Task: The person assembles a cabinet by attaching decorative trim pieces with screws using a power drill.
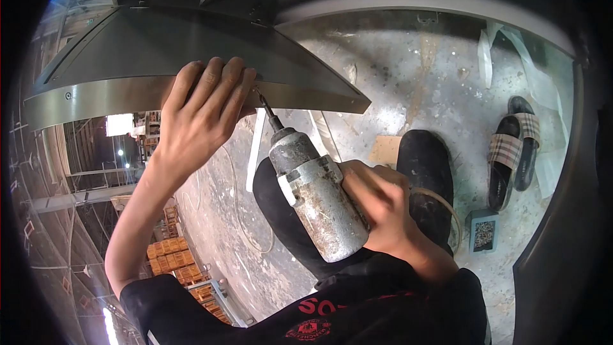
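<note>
Drill bit set against the front lip of a sheet-metal hood (147, 45) above a concrete workshop floor (408, 76).

The left hand (204, 112) is closed over the hood's lower front lip, fingers curled across the brushed steel. The right hand (377, 207) is wrapped tight around the rear of a worn grey power drill (313, 195) just below the hood, and the drill's bit (265, 107) meets the lip beside the left fingers. Below the hood's right corner the floor is pale, scuffed and stained. On it, well right of the hood, lie a pair of checked sandals (516, 150) and a small box (483, 233) of dark bits. Under the hood's left end a dim hall shows lamps and stacked orange crates (172, 255).
</note>
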Available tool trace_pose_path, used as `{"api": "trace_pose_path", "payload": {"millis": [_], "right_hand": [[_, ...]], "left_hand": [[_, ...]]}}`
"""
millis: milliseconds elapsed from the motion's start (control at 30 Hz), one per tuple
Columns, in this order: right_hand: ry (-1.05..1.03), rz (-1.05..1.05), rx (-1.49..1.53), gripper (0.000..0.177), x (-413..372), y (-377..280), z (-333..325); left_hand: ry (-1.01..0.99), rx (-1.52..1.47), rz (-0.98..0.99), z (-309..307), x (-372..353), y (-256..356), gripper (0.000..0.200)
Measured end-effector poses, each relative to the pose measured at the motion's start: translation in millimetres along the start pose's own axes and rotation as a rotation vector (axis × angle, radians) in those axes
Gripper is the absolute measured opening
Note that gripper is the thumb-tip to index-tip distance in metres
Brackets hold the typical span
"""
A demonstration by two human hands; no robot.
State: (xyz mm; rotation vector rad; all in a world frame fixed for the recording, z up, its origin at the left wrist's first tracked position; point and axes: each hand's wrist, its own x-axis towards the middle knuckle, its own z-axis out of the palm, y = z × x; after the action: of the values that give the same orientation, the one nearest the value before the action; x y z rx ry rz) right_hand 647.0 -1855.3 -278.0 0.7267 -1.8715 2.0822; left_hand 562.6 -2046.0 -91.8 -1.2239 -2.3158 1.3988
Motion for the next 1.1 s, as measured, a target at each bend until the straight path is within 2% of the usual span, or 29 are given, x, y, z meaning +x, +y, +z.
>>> {"api": "trace_pose_path", "payload": {"millis": [133,300,400,500,733,1100], "right_hand": [[-0.020,0.022,-0.010,0.047,2.3,-2.0,-0.7],[0.057,-0.015,-0.019,0.045,1.2,1.0,2.7],[0.084,-0.035,-0.019,0.047,1.9,1.0,3.7],[0.026,0.001,-0.036,0.049,1.4,-0.9,1.5],[-0.033,0.053,-0.006,0.050,-0.8,-4.8,-1.3],[-0.013,0.132,0.068,0.039,8.7,-13.9,-7.9]], "left_hand": [[0.031,0.056,0.096,6.5,0.7,-8.0,0.046],[0.086,0.090,0.133,10.2,5.3,-11.2,0.043],[0.084,0.085,0.142,11.8,4.8,-12.0,0.055],[0.079,0.088,0.139,9.5,4.4,-11.7,0.043],[0.086,0.078,0.141,12.0,2.3,-11.7,0.046],[0.079,0.046,0.136,7.8,3.0,-10.9,0.046]]}}
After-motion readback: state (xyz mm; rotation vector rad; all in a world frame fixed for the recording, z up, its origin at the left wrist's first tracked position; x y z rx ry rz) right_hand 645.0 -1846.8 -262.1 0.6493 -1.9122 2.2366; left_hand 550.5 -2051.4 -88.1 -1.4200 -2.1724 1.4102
